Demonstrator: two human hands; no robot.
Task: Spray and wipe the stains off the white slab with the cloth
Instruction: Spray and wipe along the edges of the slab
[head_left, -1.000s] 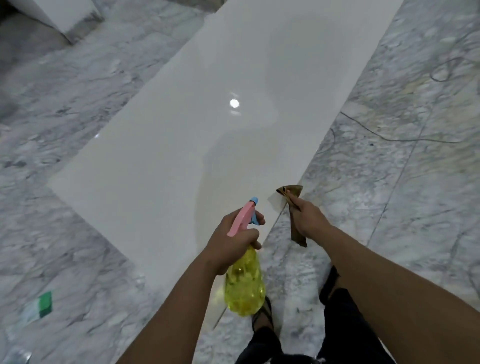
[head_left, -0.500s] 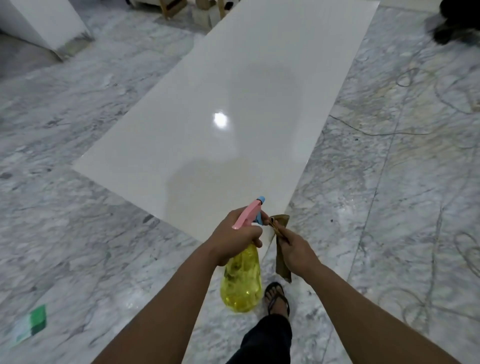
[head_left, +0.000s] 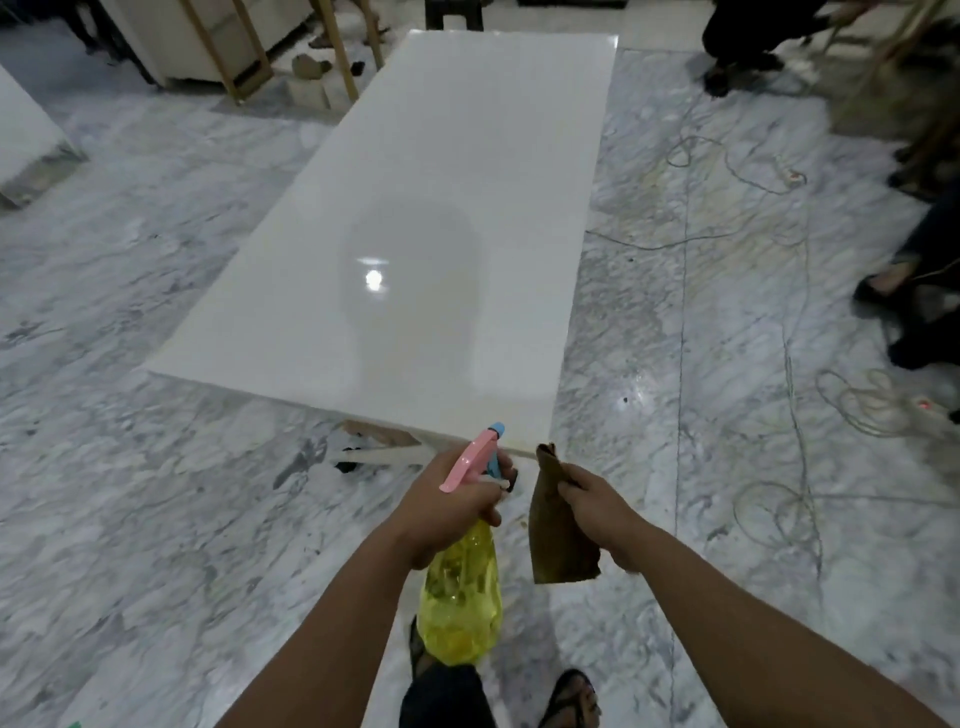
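A long glossy white slab (head_left: 441, 218) lies raised a little above the marble floor, stretching away from me. No stain shows on it from here. My left hand (head_left: 447, 501) grips a yellow spray bottle (head_left: 462, 603) with a pink trigger and blue nozzle, held just short of the slab's near edge. My right hand (head_left: 597, 506) pinches a brown cloth (head_left: 556, 525) that hangs down beside the bottle, also short of the slab.
Grey-veined marble floor (head_left: 156, 493) all around. Thin cables (head_left: 779, 493) loop across the floor on the right. Other people's feet (head_left: 893, 280) are at the right edge. Wooden frames (head_left: 234, 57) and a white block (head_left: 26, 140) stand at the back left. My sandalled feet (head_left: 566, 696) are below.
I have stepped back: the slab's near edge, once under my hands, now lies ahead of them. The cloth has moved off the slab's corner and hangs freely.
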